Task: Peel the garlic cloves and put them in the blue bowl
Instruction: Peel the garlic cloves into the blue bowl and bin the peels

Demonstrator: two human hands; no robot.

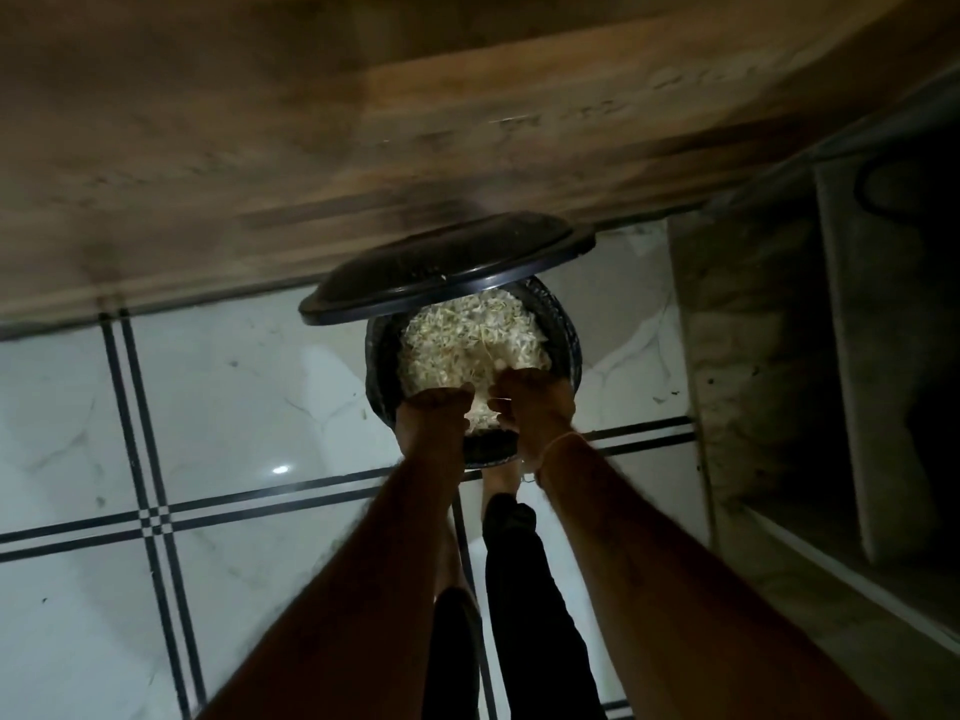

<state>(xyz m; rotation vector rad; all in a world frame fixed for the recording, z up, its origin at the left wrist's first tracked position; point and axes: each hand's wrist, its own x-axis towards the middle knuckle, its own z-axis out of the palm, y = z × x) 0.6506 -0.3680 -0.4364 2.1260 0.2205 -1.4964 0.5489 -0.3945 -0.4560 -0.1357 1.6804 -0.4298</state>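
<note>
Now, head view: dim, looking straight down.
My left hand (434, 410): centre of frame, fingers curled shut on a clump of pale garlic skins (480, 410).
My right hand (535, 402): just beside the left, fingers closed on the same clump.
Bin (563, 330): dark and round, directly under my hands, filled with pale papery peelings (467, 335).
Lid (447, 267): tilted up at the bin's upper edge.
Floor (234, 407): white tiles with dark lines, left and lower frame.
Wooden panel (363, 122): across the top.
Blue bowl: not visible in this view.
</note>
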